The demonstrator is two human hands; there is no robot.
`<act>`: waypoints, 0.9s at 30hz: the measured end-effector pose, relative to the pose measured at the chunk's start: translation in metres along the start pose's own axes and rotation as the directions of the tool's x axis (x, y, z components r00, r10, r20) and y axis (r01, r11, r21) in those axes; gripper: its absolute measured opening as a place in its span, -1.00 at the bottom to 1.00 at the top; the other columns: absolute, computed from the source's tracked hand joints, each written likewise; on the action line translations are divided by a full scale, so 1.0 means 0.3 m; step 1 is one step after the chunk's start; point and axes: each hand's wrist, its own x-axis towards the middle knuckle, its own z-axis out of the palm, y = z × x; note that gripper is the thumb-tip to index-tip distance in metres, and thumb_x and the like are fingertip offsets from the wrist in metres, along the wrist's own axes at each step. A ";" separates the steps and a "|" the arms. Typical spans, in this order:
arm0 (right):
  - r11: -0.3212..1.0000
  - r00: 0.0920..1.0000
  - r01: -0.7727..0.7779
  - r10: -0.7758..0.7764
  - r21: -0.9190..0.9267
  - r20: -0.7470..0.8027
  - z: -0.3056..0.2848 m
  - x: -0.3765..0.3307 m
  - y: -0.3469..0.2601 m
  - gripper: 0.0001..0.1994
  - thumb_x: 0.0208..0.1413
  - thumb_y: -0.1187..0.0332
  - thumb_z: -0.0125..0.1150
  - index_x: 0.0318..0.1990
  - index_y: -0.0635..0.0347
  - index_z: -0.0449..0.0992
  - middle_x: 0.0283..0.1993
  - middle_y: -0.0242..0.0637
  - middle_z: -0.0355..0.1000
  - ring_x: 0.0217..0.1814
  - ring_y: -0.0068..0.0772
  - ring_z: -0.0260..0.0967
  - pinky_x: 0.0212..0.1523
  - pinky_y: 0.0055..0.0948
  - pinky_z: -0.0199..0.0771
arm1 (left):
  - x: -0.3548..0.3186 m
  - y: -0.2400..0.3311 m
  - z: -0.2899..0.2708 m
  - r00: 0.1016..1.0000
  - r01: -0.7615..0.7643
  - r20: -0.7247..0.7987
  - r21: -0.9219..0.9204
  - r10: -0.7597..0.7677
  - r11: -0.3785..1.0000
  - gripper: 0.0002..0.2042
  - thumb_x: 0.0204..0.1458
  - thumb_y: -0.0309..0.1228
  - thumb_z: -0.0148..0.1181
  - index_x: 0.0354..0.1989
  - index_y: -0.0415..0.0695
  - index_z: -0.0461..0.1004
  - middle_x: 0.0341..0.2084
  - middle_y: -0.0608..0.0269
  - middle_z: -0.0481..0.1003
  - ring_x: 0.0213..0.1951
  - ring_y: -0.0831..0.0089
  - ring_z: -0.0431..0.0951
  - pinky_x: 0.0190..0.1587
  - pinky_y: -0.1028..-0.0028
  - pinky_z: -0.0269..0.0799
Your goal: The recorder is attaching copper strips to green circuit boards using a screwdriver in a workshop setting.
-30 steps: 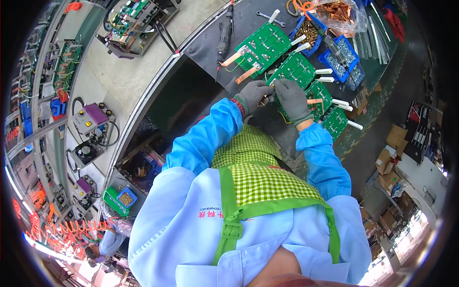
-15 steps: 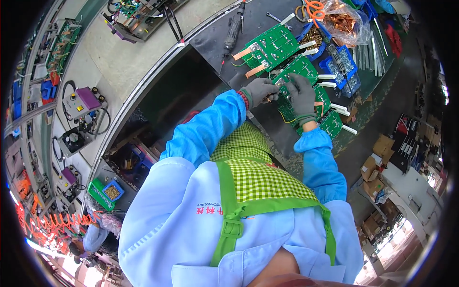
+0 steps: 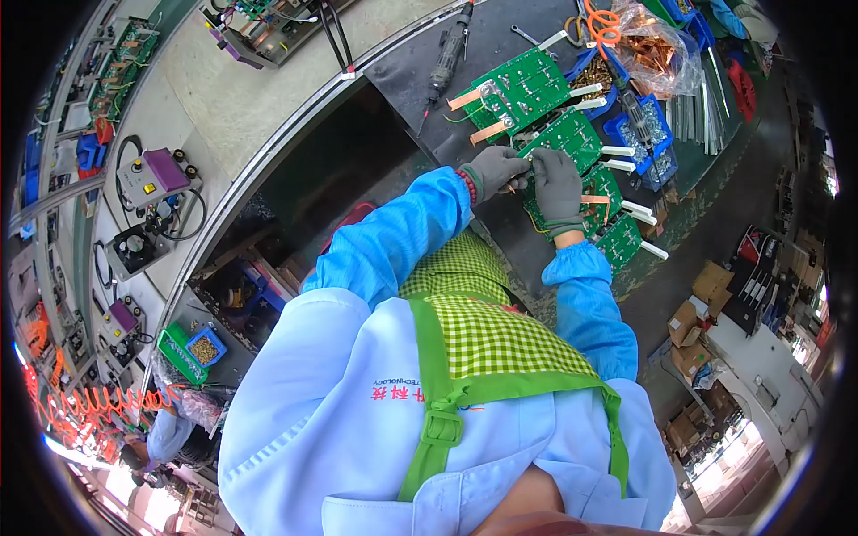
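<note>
Drawn in toward your left hand [image 3: 496,171], your right hand [image 3: 557,186] curls its fingers likewise, any grasp impossible to tell, with the green circuit board [image 3: 576,136] just beyond both, where a slip could knock it against the neighbouring board [image 3: 532,87].

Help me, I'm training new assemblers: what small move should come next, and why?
Perhaps ease the small copper-coloured piece toward the green board beyond the right hand: the left hand seems to pinch it, and the neighbouring board on the left bears copper strips.
</note>
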 end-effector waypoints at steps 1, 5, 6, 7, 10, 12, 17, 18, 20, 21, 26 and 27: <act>1.000 1.000 0.003 -0.003 0.000 0.002 -0.004 -0.006 -0.003 -0.84 -0.01 0.39 0.15 -0.23 0.10 0.46 -0.24 -0.18 0.41 -0.19 -0.09 0.36 -0.19 -0.21 0.39 | 0.000 -0.002 -0.001 1.000 -0.001 -0.002 -0.002 0.001 1.000 -0.80 0.07 -0.34 0.11 -0.31 -0.25 0.44 -0.49 0.29 0.48 -0.55 0.64 0.43 -0.56 0.63 0.33; 0.993 0.997 0.069 -0.066 0.094 -0.036 -0.006 -0.015 -0.009 -0.88 -0.01 0.40 0.16 -0.28 0.11 0.47 -0.28 -0.20 0.42 -0.20 -0.10 0.37 -0.22 -0.22 0.40 | 0.005 -0.014 -0.010 1.000 0.002 0.011 0.001 -0.002 1.000 -0.81 0.06 -0.36 0.11 -0.30 -0.25 0.43 -0.48 0.29 0.48 -0.51 0.63 0.47 -0.55 0.64 0.34; 0.991 0.997 0.064 -0.059 0.122 -0.044 -0.003 -0.016 -0.008 -0.89 -0.01 0.40 0.16 -0.29 0.11 0.48 -0.30 -0.20 0.42 -0.21 -0.11 0.37 -0.22 -0.22 0.41 | 0.000 -0.011 -0.009 1.000 -0.001 0.018 0.013 0.001 1.000 -0.82 0.06 -0.36 0.11 -0.30 -0.25 0.43 -0.48 0.29 0.48 -0.50 0.63 0.48 -0.54 0.65 0.34; 0.991 0.997 0.064 -0.059 0.121 -0.043 -0.001 -0.015 -0.004 -0.89 -0.01 0.40 0.16 -0.29 0.11 0.48 -0.30 -0.20 0.42 -0.21 -0.11 0.37 -0.22 -0.22 0.41 | -0.004 -0.006 -0.010 1.000 -0.001 0.018 0.011 0.001 1.000 -0.82 0.06 -0.36 0.11 -0.30 -0.25 0.43 -0.48 0.29 0.48 -0.50 0.63 0.48 -0.54 0.65 0.34; 0.973 0.998 0.049 -0.041 0.225 -0.040 0.007 -0.007 0.000 -0.90 -0.02 0.40 0.17 -0.31 0.11 0.48 -0.31 -0.20 0.42 -0.23 -0.11 0.38 -0.23 -0.23 0.41 | -0.012 -0.002 -0.019 0.999 0.000 0.033 -0.014 0.001 1.000 -0.84 0.06 -0.38 0.10 -0.32 -0.24 0.42 -0.49 0.29 0.48 -0.51 0.64 0.47 -0.54 0.66 0.33; 0.986 0.999 -0.009 0.002 0.169 0.040 0.008 -0.003 -0.008 -0.89 -0.01 0.39 0.17 -0.30 0.12 0.48 -0.29 -0.19 0.43 -0.23 -0.11 0.39 -0.23 -0.25 0.42 | -0.010 -0.020 -0.028 0.998 -0.023 0.066 -0.019 0.025 1.000 -0.86 0.07 -0.40 0.09 -0.33 -0.23 0.42 -0.50 0.28 0.48 -0.54 0.65 0.44 -0.55 0.67 0.31; 0.983 0.996 -0.068 0.055 0.172 0.077 0.003 0.001 -0.027 -0.89 0.00 0.36 0.17 -0.31 0.13 0.48 -0.29 -0.18 0.43 -0.24 -0.10 0.39 -0.25 -0.24 0.41 | -0.025 -0.024 -0.034 0.997 -0.041 0.062 -0.029 0.043 0.999 -0.87 0.07 -0.41 0.09 -0.34 -0.23 0.42 -0.53 0.29 0.48 -0.58 0.68 0.40 -0.57 0.67 0.27; 0.989 0.999 -0.026 0.021 0.145 0.042 0.007 0.007 -0.029 -0.89 0.01 0.35 0.16 -0.31 0.12 0.48 -0.29 -0.18 0.42 -0.24 -0.10 0.39 -0.26 -0.23 0.41 | -0.028 -0.016 -0.041 0.996 -0.060 0.072 -0.021 0.061 0.998 -0.87 0.07 -0.41 0.10 -0.34 -0.23 0.43 -0.53 0.29 0.48 -0.58 0.68 0.39 -0.58 0.66 0.27; 0.990 0.998 -0.039 0.033 0.136 0.046 0.011 -0.007 -0.026 -0.88 0.02 0.34 0.16 -0.29 0.11 0.47 -0.29 -0.17 0.42 -0.25 -0.09 0.39 -0.27 -0.23 0.41 | -0.033 -0.026 -0.034 0.996 -0.065 0.065 -0.011 0.066 0.998 -0.87 0.07 -0.41 0.09 -0.35 -0.23 0.43 -0.54 0.29 0.49 -0.59 0.68 0.39 -0.57 0.66 0.26; 0.991 0.998 -0.053 0.047 0.126 0.051 0.011 -0.009 -0.028 -0.87 0.02 0.32 0.15 -0.28 0.10 0.47 -0.29 -0.17 0.41 -0.26 -0.09 0.39 -0.27 -0.22 0.40 | -0.033 -0.029 -0.030 0.996 -0.070 0.060 -0.001 0.070 0.998 -0.87 0.07 -0.41 0.09 -0.35 -0.24 0.43 -0.54 0.29 0.49 -0.59 0.69 0.39 -0.57 0.65 0.26; 0.997 0.998 -0.002 0.006 -0.077 0.062 0.015 0.016 -0.049 -0.84 0.05 0.27 0.11 -0.26 0.09 0.47 -0.29 -0.18 0.40 -0.27 -0.09 0.39 -0.30 -0.21 0.40 | -0.023 -0.017 -0.032 0.996 -0.085 0.033 0.013 0.085 0.996 -0.86 0.07 -0.41 0.08 -0.35 -0.25 0.45 -0.55 0.27 0.49 -0.59 0.66 0.39 -0.55 0.63 0.28; 0.989 0.997 0.002 0.010 -0.148 0.078 0.020 0.021 -0.055 -0.84 0.05 0.24 0.11 -0.29 0.09 0.46 -0.29 -0.19 0.40 -0.26 -0.10 0.39 -0.31 -0.20 0.41 | -0.024 -0.024 -0.034 0.995 -0.099 0.020 0.032 0.099 0.995 -0.86 0.07 -0.41 0.09 -0.35 -0.25 0.45 -0.55 0.27 0.50 -0.59 0.66 0.39 -0.55 0.64 0.27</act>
